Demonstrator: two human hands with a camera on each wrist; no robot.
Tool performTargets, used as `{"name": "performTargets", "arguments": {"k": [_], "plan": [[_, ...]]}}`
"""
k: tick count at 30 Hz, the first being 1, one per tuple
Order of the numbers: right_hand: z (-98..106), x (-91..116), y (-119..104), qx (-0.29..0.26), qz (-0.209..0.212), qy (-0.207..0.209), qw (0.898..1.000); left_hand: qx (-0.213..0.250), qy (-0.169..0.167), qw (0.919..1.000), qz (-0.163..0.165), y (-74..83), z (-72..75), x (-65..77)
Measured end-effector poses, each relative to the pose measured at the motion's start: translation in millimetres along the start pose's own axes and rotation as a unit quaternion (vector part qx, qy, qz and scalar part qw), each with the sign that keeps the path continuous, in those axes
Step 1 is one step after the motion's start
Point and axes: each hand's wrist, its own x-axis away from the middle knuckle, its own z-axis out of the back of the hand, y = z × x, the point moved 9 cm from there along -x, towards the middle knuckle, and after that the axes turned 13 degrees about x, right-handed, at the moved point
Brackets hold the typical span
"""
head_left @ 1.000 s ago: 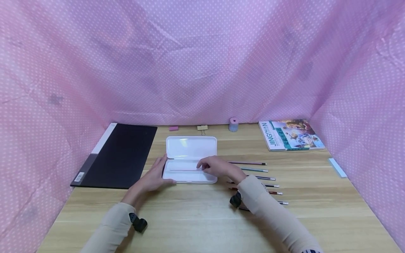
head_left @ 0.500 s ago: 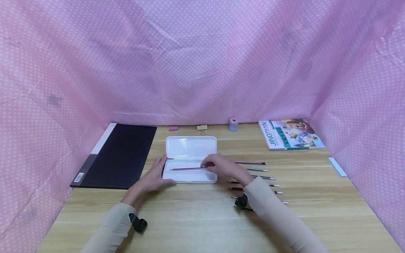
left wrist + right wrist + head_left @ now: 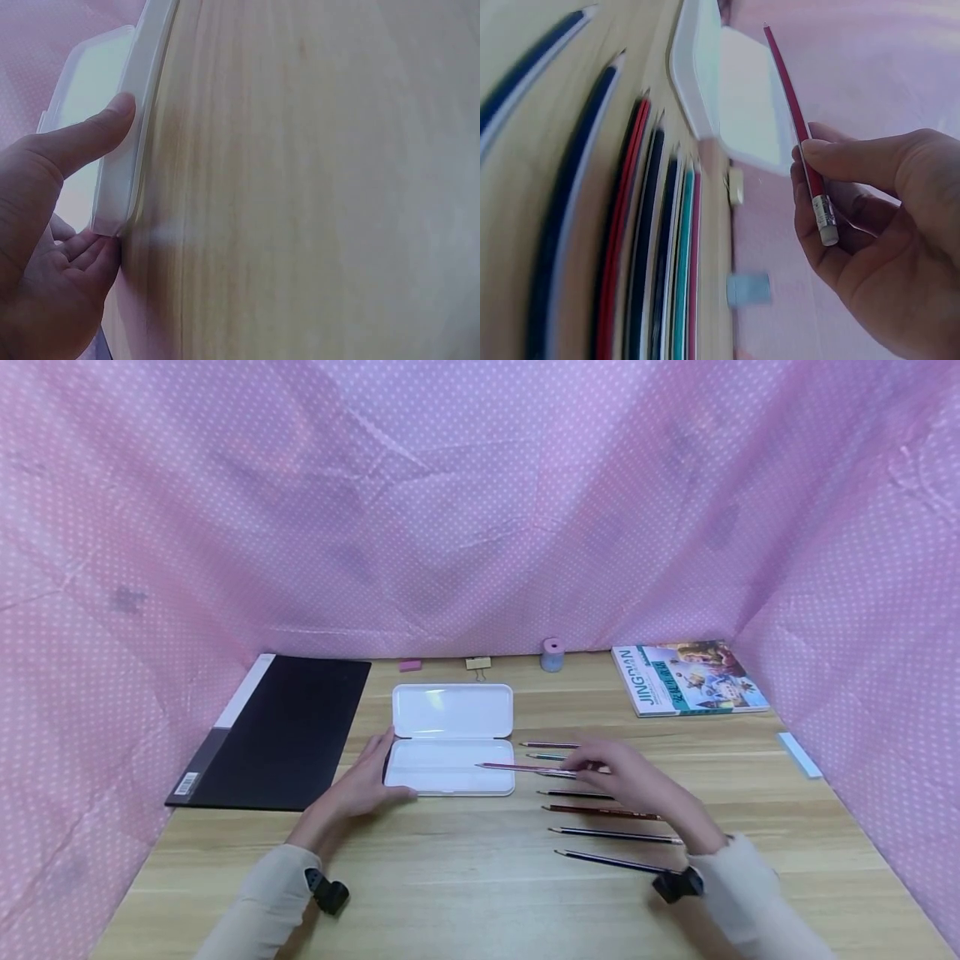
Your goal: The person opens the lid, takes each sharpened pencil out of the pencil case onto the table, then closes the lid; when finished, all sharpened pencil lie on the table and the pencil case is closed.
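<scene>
A white pencil case [image 3: 442, 777] lies with its lid [image 3: 453, 711] folded back behind it. My left hand [image 3: 363, 785] grips the case's left end. In the left wrist view its thumb [image 3: 86, 140] lies along the front wall [image 3: 120, 184] while the other fingers curl at the corner. Held between my right thumb and fingers is a dark red pencil [image 3: 787, 94] with a white eraser end. Its point still overlaps the case's right part in the head view. My right hand [image 3: 630, 781] is over a row of pencils [image 3: 600, 811], hiding the right ends of some.
Left of the case lies a black folder [image 3: 300, 727]. Along the back are a pink eraser [image 3: 410, 666], a binder clip [image 3: 478, 663] and a small pink-and-blue cylinder [image 3: 552, 657]. A magazine [image 3: 690, 681] and a light blue strip [image 3: 800, 755] lie at the right.
My right hand has lifted the dark red pencil out of the pencil case and carried it right, over the pencil row. The left hand stays at the case's left end.
</scene>
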Motion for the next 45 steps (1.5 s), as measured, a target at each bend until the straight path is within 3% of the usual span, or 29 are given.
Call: {"name": "performTargets", "arguments": {"k": [8, 15, 19, 24, 29, 33, 45], "plan": [[9.7, 62.9, 20.8, -0.001, -0.024, 0.055, 0.998, -0.002, 0.006, 1.0000, 0.003, -0.7, 0.4, 1.5], [-4.7, 114.9, 26.4, -0.023, -0.040, 0.096, 0.994, 0.001, 0.006, 1.0000, -0.003, 0.9, 1.9, 1.7], [-14.4, 134.7, 27.1, -0.015, -0.046, 0.120, 0.992, 0.001, 0.011, 0.9999, -0.004, 0.4, 4.4, 0.8], [-30.3, 145.4, 24.5, -0.018, -0.030, 0.112, 0.993, -0.005, 0.009, 0.9999, -0.001, -0.5, 4.2, -0.3], [-43.9, 150.5, 31.5, -0.035, -0.068, 0.064, 0.995, -0.003, 0.008, 1.0000, 0.004, 0.3, 3.4, -1.0], [-46.5, 153.6, 36.2, -0.033, -0.096, 0.042, 0.994, -0.001, 0.007, 1.0000, 0.004, 0.5, 3.2, -2.2], [-48.0, 156.2, 34.7, 0.016, -0.120, 0.030, 0.992, 0.003, 0.004, 1.0000, 0.000, 1.1, 0.1, -2.0]]}}
